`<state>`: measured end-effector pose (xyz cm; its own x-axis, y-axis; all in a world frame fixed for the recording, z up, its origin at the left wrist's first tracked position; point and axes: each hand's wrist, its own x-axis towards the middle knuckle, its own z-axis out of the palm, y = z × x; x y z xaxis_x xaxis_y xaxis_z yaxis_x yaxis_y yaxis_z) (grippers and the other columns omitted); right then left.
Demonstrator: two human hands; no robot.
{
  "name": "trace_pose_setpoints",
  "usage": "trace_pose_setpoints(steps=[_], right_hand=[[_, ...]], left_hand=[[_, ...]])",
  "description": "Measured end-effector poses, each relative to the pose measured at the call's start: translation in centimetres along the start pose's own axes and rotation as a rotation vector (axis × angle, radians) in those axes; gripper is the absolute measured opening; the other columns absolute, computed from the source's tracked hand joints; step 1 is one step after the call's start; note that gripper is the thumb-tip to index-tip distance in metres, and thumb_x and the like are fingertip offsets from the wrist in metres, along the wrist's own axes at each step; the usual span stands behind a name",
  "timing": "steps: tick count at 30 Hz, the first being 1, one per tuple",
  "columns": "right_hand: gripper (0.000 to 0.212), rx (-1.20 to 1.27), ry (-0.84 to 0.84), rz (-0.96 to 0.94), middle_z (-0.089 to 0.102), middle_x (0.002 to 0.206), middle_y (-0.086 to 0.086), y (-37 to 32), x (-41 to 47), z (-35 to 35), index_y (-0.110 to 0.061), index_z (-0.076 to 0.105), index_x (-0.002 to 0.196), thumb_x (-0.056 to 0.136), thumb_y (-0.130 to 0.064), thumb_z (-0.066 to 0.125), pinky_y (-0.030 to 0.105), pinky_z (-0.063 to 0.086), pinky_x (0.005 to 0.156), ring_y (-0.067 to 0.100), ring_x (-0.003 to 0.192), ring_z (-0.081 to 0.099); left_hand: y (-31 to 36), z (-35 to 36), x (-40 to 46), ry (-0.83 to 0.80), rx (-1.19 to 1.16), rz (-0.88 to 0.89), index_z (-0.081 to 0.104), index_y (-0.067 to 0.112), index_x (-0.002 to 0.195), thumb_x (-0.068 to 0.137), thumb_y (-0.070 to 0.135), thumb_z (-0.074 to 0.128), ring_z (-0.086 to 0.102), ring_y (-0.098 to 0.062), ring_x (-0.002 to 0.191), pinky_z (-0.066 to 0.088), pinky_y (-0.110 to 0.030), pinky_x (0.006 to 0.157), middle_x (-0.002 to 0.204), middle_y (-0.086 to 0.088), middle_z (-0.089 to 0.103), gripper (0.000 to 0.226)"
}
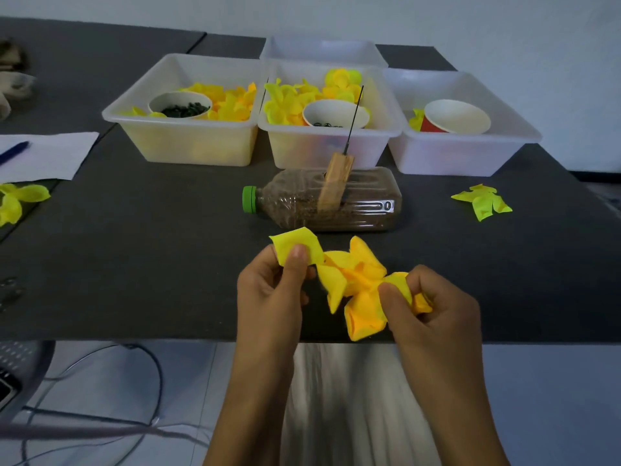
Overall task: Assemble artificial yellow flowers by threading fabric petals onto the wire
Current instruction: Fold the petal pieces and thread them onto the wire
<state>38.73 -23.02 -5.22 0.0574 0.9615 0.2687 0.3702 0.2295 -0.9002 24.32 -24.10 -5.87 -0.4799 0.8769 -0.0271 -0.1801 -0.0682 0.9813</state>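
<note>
Yellow fabric petals (353,280), seemingly crumpled, pinched between both hands (275,290).

Lying far left on the dark table (141,250): a white sheet of paper (50,156) with a blue pen (13,152) resting across it. Beyond the table's near edge, trailing over the pale floor (554,398): thin cables (141,375). Rising behind: a plain white wall (302,15).
</note>
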Motion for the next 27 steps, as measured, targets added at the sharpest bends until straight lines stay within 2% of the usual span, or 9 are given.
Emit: trace_pose_setpoints(steps=[2, 4, 7, 11, 14, 19, 23, 25, 27], right_hand=[[0.035, -0.012, -0.02, 0.002, 0.035, 0.051, -0.002, 0.3, -0.1, -0.3, -0.021, 0.04, 0.054, 0.08, -0.022, 0.063, 0.019, 0.026, 0.043, 0.009, 0.049, 0.033], [0.034, -0.07, 0.012, 0.004, 0.036, 0.054, 0.008, 1.0, 0.1, -1.3, -0.011, 0.04, 0.057, 0.081, -0.018, 0.063, 0.029, 0.029, 0.045, 0.017, 0.05, 0.032], [0.036, -0.078, 0.093, 0.044, 0.03, 0.053, 0.007, 2.3, 1.1, -3.9, -0.002, 0.037, 0.059, 0.084, -0.012, 0.062, 0.022, 0.024, 0.043, 0.012, 0.049, 0.028], [0.038, -0.009, 0.114, 0.106, 0.035, 0.054, 0.01, 3.4, 2.2, -5.4, 0.004, 0.04, 0.063, 0.089, -0.015, 0.06, 0.014, 0.03, 0.042, 0.008, 0.049, 0.036], [0.04, -0.002, 0.101, 0.127, 0.034, 0.052, 0.006, 3.6, 2.6, -5.5, 0.004, 0.04, 0.064, 0.092, -0.018, 0.058, 0.022, 0.033, 0.046, 0.007, 0.048, 0.036], [0.04, 0.024, 0.08, 0.191, 0.036, 0.051, 0.0, 3.7, 3.7, -6.8, 0.001, 0.042, 0.065, 0.093, -0.023, 0.056, 0.026, 0.029, 0.051, 0.004, 0.046, 0.036], [0.036, 0.062, 0.059, 0.243, 0.035, 0.056, 0.007, 4.0, 5.4, -8.7, 0.004, 0.044, 0.068, 0.092, -0.019, 0.057, 0.015, 0.036, 0.045, 0.003, 0.047, 0.036], [0.035, 0.063, 0.06, 0.245, 0.038, 0.056, 0.012, 4.4, 6.4, -9.9, 0.002, 0.046, 0.065, 0.092, -0.017, 0.058, 0.013, 0.039, 0.046, 0.005, 0.048, 0.039], [0.033, 0.055, 0.069, 0.258, 0.044, 0.059, 0.016, 4.9, 7.6, -11.3, 0.001, 0.05, 0.065, 0.092, -0.017, 0.059, 0.023, 0.045, 0.052, 0.009, 0.051, 0.044]], left_hand=[[-0.2, -0.2, 0.3, 0.046, -0.091, -0.049, 0.07, 0.01, 0.095, 0.093, 0.03, 0.054, 0.065, -0.016, 0.069, 0.055, -0.031, 0.063, 0.074, -0.003, 0.071, 0.025], [-0.1, -1.2, 0.9, 0.121, -0.14, -0.008, 0.066, 0.006, 0.104, 0.1, 0.024, 0.048, 0.066, -0.012, 0.065, 0.054, -0.025, 0.056, 0.073, 0.0, 0.072, 0.026], [0.4, -3.3, 1.7, 0.217, -0.145, 0.058, 0.065, 0.013, 0.106, 0.101, 0.022, 0.047, 0.066, -0.008, 0.062, 0.051, -0.02, 0.051, 0.076, 0.005, 0.073, 0.021], [0.7, -3.2, 1.9, 0.183, -0.015, 0.11, 0.067, 0.016, 0.099, 0.095, 0.013, 0.058, 0.072, -0.015, 0.076, 0.057, -0.026, 0.057, 0.083, 0.0, 0.075, 0.01], [1.1, -1.6, 1.7, 0.147, 0.104, 0.167, 0.065, 0.018, 0.093, 0.092, 0.01, 0.064, 0.072, -0.016, 0.079, 0.06, -0.033, 0.06, 0.082, 0.002, 0.075, 0.008], [2.5, 2.0, 1.7, 0.087, 0.19, 0.223, 0.064, 0.023, 0.103, 0.088, 0.009, 0.069, 0.071, -0.013, 0.083, 0.06, -0.049, 0.074, 0.086, 0.004, 0.074, 0.021], [3.5, 8.3, 2.3, -0.141, 0.064, 0.239, 0.061, 0.02, 0.104, 0.092, -0.004, 0.057, 0.061, -0.011, 0.063, 0.051, -0.022, 0.054, 0.075, 0.0, 0.067, 0.027], [3.8, 12.5, 3.3, -0.25, 0.055, 0.218, 0.06, 0.021, 0.101, 0.091, -0.007, 0.05, 0.055, -0.011, 0.058, 0.045, -0.019, 0.05, 0.069, -0.005, 0.061, 0.031], [4.1, 16.7, 5.2, -0.342, 0.094, 0.231, 0.06, 0.018, 0.094, 0.092, -0.006, 0.047, 0.051, -0.01, 0.055, 0.041, -0.019, 0.05, 0.066, -0.002, 0.057, 0.027]])
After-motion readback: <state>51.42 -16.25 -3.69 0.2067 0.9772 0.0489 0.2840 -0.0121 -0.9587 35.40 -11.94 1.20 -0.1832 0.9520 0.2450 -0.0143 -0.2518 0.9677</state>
